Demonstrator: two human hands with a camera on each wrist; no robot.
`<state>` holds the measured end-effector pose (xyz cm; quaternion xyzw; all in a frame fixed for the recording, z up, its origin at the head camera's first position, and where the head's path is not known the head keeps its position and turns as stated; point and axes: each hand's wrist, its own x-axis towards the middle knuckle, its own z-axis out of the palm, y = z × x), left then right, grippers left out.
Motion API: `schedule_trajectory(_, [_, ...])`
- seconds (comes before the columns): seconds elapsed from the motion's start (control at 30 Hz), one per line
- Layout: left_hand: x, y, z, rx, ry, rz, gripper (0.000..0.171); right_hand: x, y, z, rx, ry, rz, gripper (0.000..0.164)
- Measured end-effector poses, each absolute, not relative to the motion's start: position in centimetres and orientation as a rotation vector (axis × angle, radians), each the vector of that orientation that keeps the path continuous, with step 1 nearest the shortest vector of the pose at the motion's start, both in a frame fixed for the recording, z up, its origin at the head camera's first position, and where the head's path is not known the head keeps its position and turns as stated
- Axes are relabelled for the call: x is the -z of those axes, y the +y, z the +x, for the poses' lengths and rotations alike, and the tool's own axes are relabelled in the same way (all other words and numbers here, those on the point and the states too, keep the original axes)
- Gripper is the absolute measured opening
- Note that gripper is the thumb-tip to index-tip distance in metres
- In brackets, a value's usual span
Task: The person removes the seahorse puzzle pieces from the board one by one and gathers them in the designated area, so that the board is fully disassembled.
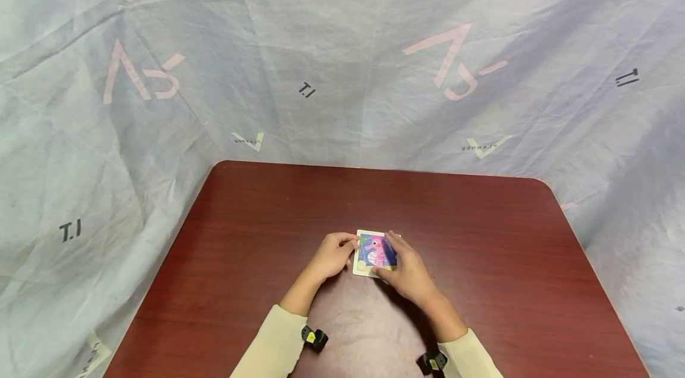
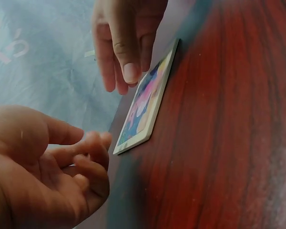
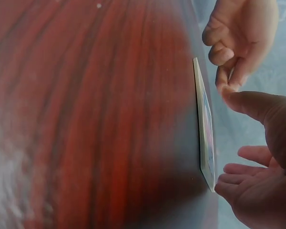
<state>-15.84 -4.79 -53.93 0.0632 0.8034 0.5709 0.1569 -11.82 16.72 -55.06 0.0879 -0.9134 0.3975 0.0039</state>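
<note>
A square picture board [image 1: 369, 250] with a pale border lies flat on the table, showing a pink creature on blue. In the left wrist view, the board [image 2: 150, 98] has a visible thickness. At its left edge is my left hand [image 1: 332, 256], its fingers loosely curled and thumb close to the index finger; I see nothing held between them. My right hand [image 1: 409, 271] is at the board's right side, fingers extended and thumb apart near the lower edge, hiding part of the picture. Whether the right fingertips touch the board, I cannot tell.
The dark red wooden table [image 1: 257, 211] has rounded far corners. Pale fabric sheets [image 1: 332, 69] with printed marks hang behind it and at both sides. A black wrist device [image 1: 314, 337] sits at my left sleeve, and another device [image 1: 431, 361] at the right.
</note>
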Motion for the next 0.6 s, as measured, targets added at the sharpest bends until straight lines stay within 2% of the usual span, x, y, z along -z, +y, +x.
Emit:
schedule_trajectory(0.27, [53.5, -3.9, -16.2, -1.515, 2.393, 0.257, 0.036, 55.5, 16.4, -12.1, -1.247, -2.940, 0.275, 0.089])
schedule_trajectory(0.6, [53.8, -3.1, -16.4, -1.469, 2.393, 0.231, 0.036, 55.4, 15.5, -12.1, -1.108, -2.953, 0.274, 0.084])
